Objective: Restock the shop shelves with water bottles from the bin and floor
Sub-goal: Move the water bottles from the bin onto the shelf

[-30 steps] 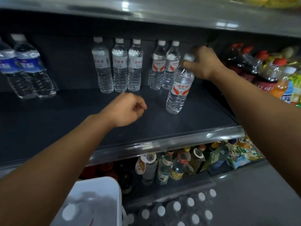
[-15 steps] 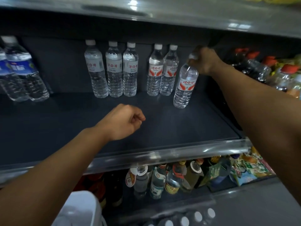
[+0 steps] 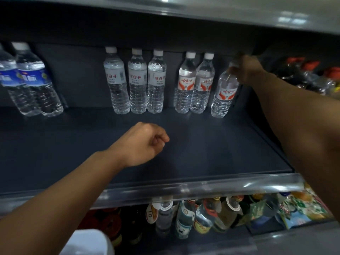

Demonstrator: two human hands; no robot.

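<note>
While your right hand point(image 3: 245, 70) clamps the bottle point(image 3: 223, 92) neck, hiding its cap, your left hand point(image 3: 141, 142) curls empty over the shelf point(image 3: 202, 144).

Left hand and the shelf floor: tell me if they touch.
Cannot tell: the head view shows the curled left hand over the dark shelf floor, its underside hidden.
</note>
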